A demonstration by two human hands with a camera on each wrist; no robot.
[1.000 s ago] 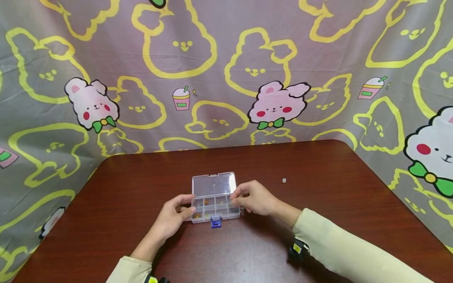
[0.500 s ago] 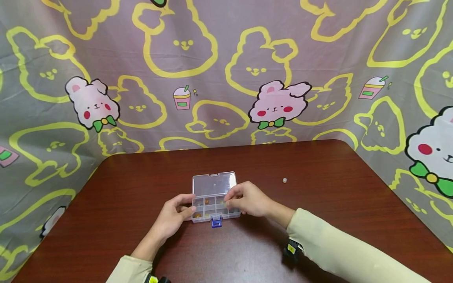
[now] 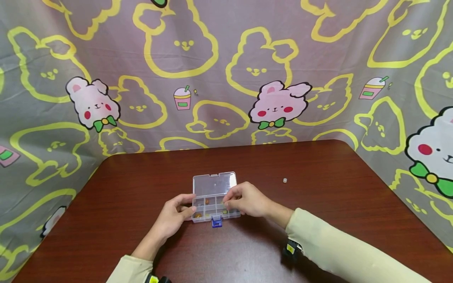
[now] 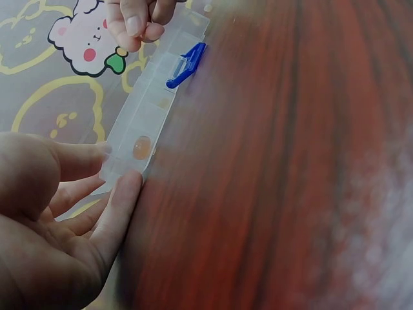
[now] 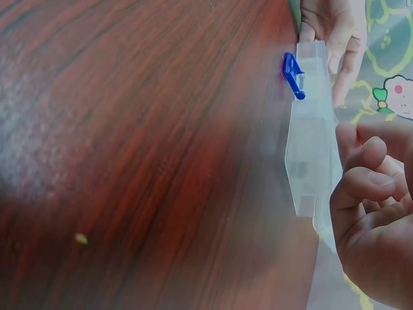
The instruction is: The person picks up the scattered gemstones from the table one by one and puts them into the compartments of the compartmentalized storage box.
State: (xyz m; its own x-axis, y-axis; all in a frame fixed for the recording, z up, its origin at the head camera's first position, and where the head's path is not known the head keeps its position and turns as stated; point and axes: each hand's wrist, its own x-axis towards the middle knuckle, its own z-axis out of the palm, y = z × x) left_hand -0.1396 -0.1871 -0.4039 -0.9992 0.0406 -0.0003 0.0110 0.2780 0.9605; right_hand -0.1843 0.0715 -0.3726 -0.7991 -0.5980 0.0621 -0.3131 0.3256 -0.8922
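Observation:
A clear plastic compartment box [image 3: 199, 208] stands on the table with its lid [image 3: 214, 184] raised at the back and a blue latch [image 3: 217, 222] at the front. My left hand [image 3: 172, 215] grips the box's left end between thumb and fingers. Over the right half of the box, my right hand [image 3: 249, 199] has thumb and index tips close together, with nothing visible between them. A small green piece [image 3: 224, 211] lies in a front compartment below those tips. An orange piece [image 3: 207, 201] sits in a back compartment. An amber bead [image 4: 142, 148] occupies the front left one.
A small white bead [image 3: 284, 180] lies on the brown table [image 3: 141, 177], right of the box and farther back. In the right wrist view, a small yellow spot [image 5: 80, 238] shows on the tabletop. A patterned curtain [image 3: 219, 59] encloses the back and sides.
My right hand has shifted left over the box, and a green piece now shows in the front compartment beneath its fingertips. My left hand has kept its grip on the box.

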